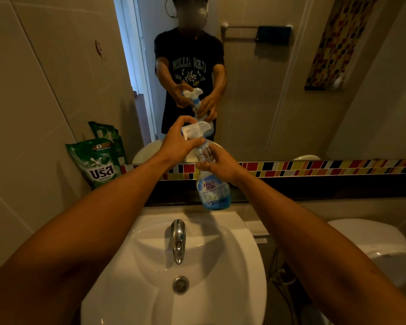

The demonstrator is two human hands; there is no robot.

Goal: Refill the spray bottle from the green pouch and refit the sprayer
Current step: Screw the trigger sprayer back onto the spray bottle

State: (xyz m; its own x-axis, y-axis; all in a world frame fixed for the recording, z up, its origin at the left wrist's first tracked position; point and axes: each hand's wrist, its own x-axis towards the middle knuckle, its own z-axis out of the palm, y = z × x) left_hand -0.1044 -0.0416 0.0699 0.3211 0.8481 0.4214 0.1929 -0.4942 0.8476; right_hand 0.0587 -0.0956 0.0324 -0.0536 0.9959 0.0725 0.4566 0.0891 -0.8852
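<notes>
The spray bottle [212,184] is held in the air above the back edge of the sink [174,266]. The right hand [217,164] wraps its clear upper body; the left hand [177,144] closes on the sprayer [197,130] at the neck. Mostly empty with blue liquid low down, it should be light, its thin plastic slick and squeezable, so the waist suits a firm hold. Fingers hide the collar; whether it is threaded cannot be told. The green pouch [96,163] leans against the wall at the ledge's left end.
</notes>
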